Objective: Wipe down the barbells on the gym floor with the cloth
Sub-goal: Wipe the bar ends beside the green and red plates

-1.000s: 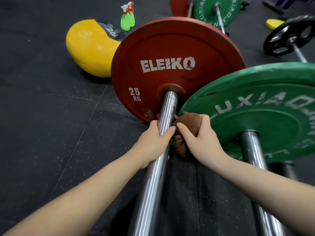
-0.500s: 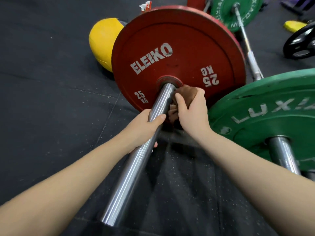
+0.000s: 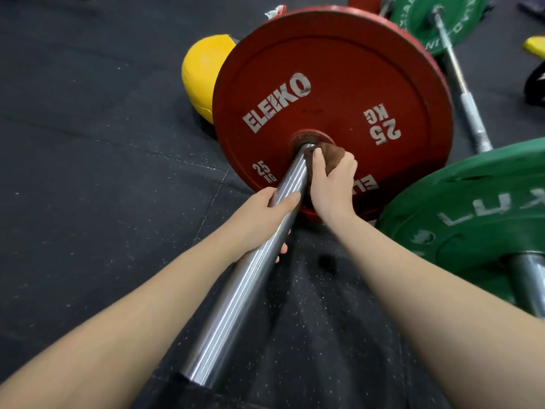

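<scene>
- Dark speckled rubber gym floor (image 3: 88,172) fills the view, seams running across it left of the red plate
- The red plate (image 3: 339,69), marked ELEIKO and 25 KG, stands on edge at the centre; its lowest lettering is hidden behind the right wrist
- A green plate (image 3: 472,219) leans just right of the red plate, cut off by the frame edge so its white lettering reads only in part
- The barbell sleeve (image 3: 236,296) runs from the red plate's hub towards the camera, its cut end in view low down
- The left hand (image 3: 265,219) is wrapped round the sleeve just in front of the red plate, fingertips showing underneath
- The right hand (image 3: 333,184) sits beside it, right of the sleeve, clenched on the cloth
- A yellow ball (image 3: 203,72) lies behind the red plate's left rim, partly hidden
- A second green plate (image 3: 436,22) on a thin bar (image 3: 460,81) lies beyond the red plate's upper right, cropped at the top
- The brown cloth (image 3: 330,154) is bunched against the sleeve right at the red plate's hub, mostly covered by fingers
- A white and red scrap (image 3: 275,11) peeks over the red plate's top rim, too hidden to identify
</scene>
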The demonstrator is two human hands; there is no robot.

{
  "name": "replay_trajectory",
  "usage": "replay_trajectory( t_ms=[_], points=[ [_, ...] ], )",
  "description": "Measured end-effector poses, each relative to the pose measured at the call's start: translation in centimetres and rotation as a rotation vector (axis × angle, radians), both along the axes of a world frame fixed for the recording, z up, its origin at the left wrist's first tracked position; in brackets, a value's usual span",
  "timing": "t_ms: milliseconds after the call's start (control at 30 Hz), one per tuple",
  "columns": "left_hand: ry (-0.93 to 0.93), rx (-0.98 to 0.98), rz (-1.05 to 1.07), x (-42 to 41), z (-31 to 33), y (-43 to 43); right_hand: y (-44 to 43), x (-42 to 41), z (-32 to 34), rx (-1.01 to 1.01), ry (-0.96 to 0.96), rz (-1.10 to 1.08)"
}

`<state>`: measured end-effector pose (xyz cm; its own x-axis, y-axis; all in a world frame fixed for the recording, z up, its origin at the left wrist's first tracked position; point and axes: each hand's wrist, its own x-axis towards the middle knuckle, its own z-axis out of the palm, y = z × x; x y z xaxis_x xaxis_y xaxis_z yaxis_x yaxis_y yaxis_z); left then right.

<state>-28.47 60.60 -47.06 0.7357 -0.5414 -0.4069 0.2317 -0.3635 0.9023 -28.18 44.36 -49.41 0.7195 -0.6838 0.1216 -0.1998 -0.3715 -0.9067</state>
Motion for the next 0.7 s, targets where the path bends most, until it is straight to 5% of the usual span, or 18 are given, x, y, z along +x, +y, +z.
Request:
replay_trajectory(
  t_ms=[700],
  points=[
    [0.051, -0.022, 0.016, -1.0, -0.4, -1.2, -0.1, -3.9, -0.8, -0.103, 0.034, 0.140]
  ],
)
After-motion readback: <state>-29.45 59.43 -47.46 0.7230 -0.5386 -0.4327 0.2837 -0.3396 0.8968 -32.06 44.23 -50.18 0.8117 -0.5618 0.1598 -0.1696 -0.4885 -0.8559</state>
